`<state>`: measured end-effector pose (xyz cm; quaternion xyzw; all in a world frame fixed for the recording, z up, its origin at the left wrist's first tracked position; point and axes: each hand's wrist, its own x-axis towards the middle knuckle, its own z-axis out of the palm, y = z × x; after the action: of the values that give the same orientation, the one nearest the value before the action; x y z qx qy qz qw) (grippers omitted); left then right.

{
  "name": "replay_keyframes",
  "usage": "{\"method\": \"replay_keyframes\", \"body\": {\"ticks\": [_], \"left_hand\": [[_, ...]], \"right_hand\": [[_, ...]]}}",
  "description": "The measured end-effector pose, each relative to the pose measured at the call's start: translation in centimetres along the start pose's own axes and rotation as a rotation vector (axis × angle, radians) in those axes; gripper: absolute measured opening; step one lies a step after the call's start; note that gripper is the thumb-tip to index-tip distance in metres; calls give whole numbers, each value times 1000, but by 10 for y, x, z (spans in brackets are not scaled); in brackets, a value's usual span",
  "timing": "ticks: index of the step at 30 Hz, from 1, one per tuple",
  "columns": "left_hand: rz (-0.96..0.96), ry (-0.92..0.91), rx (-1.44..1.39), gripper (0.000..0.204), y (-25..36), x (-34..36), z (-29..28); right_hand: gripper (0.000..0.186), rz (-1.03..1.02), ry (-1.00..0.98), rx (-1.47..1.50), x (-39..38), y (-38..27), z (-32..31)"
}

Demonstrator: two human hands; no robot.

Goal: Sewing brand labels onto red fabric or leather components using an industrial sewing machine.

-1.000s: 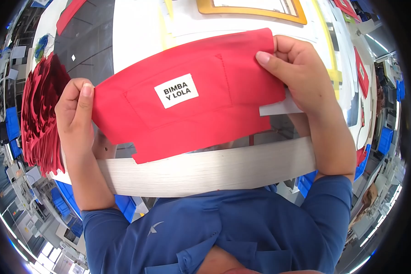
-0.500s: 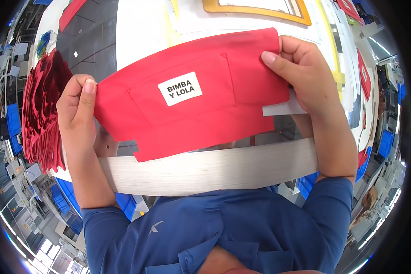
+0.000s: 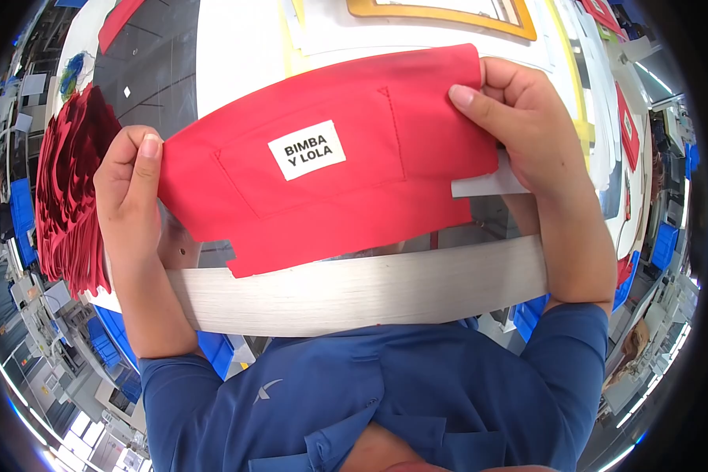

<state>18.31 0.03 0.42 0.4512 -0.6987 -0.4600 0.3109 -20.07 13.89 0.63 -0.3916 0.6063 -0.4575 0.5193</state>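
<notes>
A red fabric panel (image 3: pixel 330 224) with a stitched pocket and a white printed label (image 3: pixel 307 149) is held stretched above the worktable. My left hand (image 3: pixel 127 189) pinches its upper left corner, thumb on the front. My right hand (image 3: pixel 531 130) grips the upper right side, thumb over the fabric and fingers curled at the edge. A white strip (image 3: pixel 488 182) shows below the fabric's right part, near my right hand. A pile of dark red fabric pieces (image 3: pixel 67 197) lies just left of my left hand.
A pale table edge (image 3: pixel 354 291) runs before me, with a dark surface (image 3: pixel 141 63) beyond it. A yellow frame (image 3: pixel 440 23) and white sheets (image 3: pixel 558 63) lie at the back. Small red pieces (image 3: pixel 623 126) are at the right. Blue bins (image 3: pixel 665 244) stand around the table.
Both hands and the stretched red panel have shifted slightly upward, the right side also a little rightward. The grip looks the same.
</notes>
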Motion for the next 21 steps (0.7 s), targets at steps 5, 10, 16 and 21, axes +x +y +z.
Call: {"method": "replay_keyframes", "body": {"ticks": [5, 10, 16, 21], "left_hand": [[3, -1, -5, 20, 2, 1, 1], [-11, 1, 14, 20, 0, 1, 2], [-4, 28, 178, 22, -4, 5, 8], [-20, 45, 229, 22, -4, 5, 14]], "right_hand": [[25, 7, 5, 1, 0, -2, 1], [25, 5, 6, -19, 0, 0, -1], [22, 7, -2, -74, 1, -1, -3], [18, 10, -26, -109, 4, 1, -1]]}}
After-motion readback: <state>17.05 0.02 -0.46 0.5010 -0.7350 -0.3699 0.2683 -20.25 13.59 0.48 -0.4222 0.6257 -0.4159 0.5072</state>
